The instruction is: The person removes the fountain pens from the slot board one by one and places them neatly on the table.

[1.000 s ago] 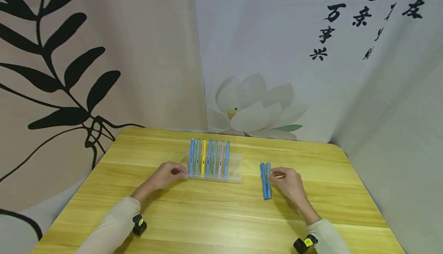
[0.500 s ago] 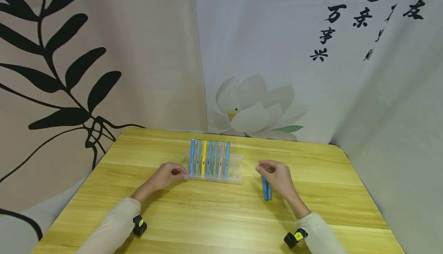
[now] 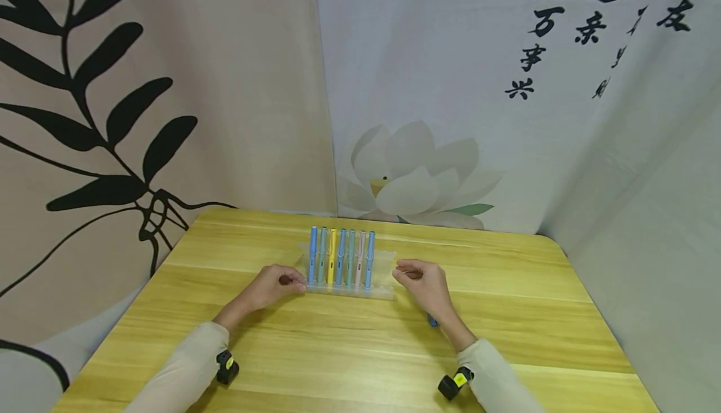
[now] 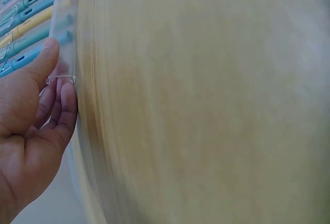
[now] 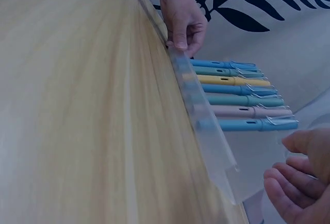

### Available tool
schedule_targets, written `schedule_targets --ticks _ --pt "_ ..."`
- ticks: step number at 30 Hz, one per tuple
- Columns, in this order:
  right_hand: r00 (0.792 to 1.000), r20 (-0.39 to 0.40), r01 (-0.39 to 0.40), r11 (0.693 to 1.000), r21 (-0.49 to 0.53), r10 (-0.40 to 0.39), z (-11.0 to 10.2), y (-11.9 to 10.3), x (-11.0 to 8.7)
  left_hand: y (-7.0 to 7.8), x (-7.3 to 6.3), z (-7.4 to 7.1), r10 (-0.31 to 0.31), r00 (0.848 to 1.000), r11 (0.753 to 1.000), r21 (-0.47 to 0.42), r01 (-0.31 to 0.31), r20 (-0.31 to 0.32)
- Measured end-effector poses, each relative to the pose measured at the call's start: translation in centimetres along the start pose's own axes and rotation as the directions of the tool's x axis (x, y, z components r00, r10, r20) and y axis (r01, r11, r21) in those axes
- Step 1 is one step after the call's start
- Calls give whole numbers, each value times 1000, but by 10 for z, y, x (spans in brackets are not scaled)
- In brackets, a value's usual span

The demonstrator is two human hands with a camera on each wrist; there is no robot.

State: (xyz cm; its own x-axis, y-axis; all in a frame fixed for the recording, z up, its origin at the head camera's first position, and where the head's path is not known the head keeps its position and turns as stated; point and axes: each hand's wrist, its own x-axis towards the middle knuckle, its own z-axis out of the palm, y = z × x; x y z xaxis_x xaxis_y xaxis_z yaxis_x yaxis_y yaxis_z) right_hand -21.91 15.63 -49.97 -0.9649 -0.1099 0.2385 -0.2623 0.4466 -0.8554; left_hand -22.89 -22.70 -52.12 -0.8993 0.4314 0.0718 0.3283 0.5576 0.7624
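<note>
- Right now the person's left hand (image 3: 280, 285) pinches the near left corner of a clear plastic pen rack (image 3: 384, 269), thumb on one side and curled fingers on the other.
- The right hand (image 3: 422, 281) is just beside the rack's right end, fingers loosely bent and the thumb apart from them, gripping nothing that I can see; whether a fingertip touches the clear edge, I can't tell.
- The rack is on the wooden tabletop (image 3: 327, 350), between the two hands.
- Seven capped pens sit in it side by side, clips towards the top; from the person's left they run blue pen (image 3: 312, 256), green pen (image 3: 322, 256), yellow pen (image 3: 331, 256), another blue, another green, pink pen (image 3: 359, 260) and a last blue.
- Under the right wrist the end of something blue (image 3: 432, 321) pokes out on the wood, the rest hidden from me.
- Both arms wear pale sleeves (image 3: 188, 363) and a small black wrist camera (image 3: 227, 368).
- Behind hangs cloth printed with dark leaves (image 3: 107, 189), a pale lotus (image 3: 419, 181) and black brush characters (image 3: 554, 22).
</note>
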Motion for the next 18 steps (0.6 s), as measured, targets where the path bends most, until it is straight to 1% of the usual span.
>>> schedule_targets --ticks 3,5,7,14,18 --pt "1000 12 10 1000 25 -10 8 -2 3 1 0 0 4 1000 1000 -1 -4 1" --pt "1000 20 8 1000 29 -9 14 -4 4 2 0 0 -6 1000 1000 -2 6 0" --pt "1000 28 4 999 33 -5 19 -6 6 1 0 0 -1 1000 1000 0 1 1" --pt "999 41 -26 1000 -2 26 32 -7 13 0 1 1 -28 1000 1000 -5 28 8" --pt "998 53 -43 999 10 42 37 -8 16 -1 1 1 -20 1000 1000 -6 20 10"
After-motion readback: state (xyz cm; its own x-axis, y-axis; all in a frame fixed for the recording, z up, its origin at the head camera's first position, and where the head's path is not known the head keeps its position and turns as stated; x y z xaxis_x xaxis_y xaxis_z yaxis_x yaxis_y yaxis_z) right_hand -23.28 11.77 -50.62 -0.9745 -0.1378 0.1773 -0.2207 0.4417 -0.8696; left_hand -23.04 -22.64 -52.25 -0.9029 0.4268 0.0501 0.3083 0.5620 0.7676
